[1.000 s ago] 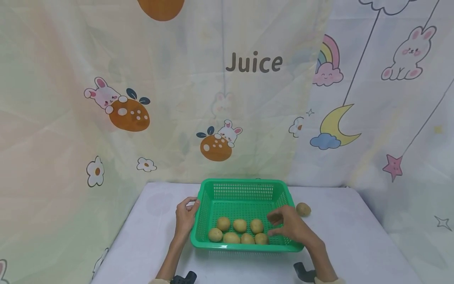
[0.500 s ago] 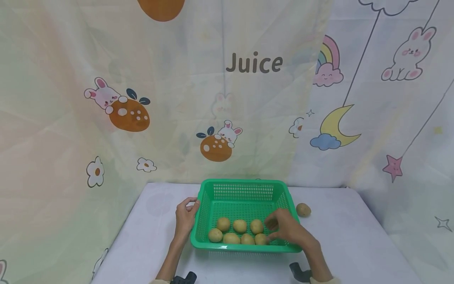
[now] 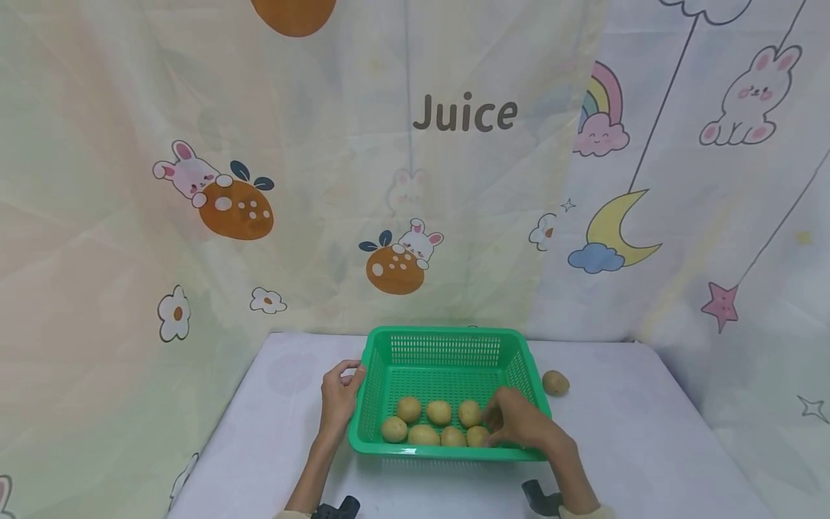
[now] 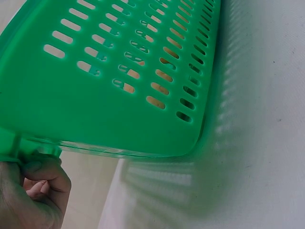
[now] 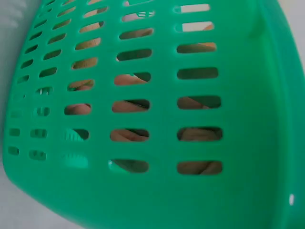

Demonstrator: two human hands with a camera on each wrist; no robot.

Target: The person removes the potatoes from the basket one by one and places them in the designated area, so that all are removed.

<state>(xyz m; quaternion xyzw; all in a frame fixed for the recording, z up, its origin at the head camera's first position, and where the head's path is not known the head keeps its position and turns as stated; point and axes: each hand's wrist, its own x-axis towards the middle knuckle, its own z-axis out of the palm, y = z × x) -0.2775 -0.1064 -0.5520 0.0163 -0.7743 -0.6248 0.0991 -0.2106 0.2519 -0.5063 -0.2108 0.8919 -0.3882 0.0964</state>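
Observation:
My left hand (image 3: 340,396) holds the left rim of a green plastic basket (image 3: 445,333); the left wrist view shows its thumb and curled fingers (image 4: 50,179) at the rim. Several potatoes lie in two rows along the basket's front side. My right hand (image 3: 519,422) reaches over the right rim into the basket, fingers bent. Its thumb touches the front-right potato (image 3: 475,436), and its other fingertips are close to the back-right potato (image 3: 470,414). Whether it grips one is hidden. In the right wrist view the slotted basket wall (image 5: 248,124) covers most of that hand.
One potato (image 3: 555,383) lies outside on the white tablecloth (image 3: 622,418), just right of the basket. A printed curtain (image 3: 311,238) hangs behind the table. Black wrist mounts (image 3: 337,508) show at the bottom edge.
My right hand has moved slightly left and down inside the basket, its thumb and fingers drawing closer together. The front-right potato has shifted a little left. My left hand stays on the rim.

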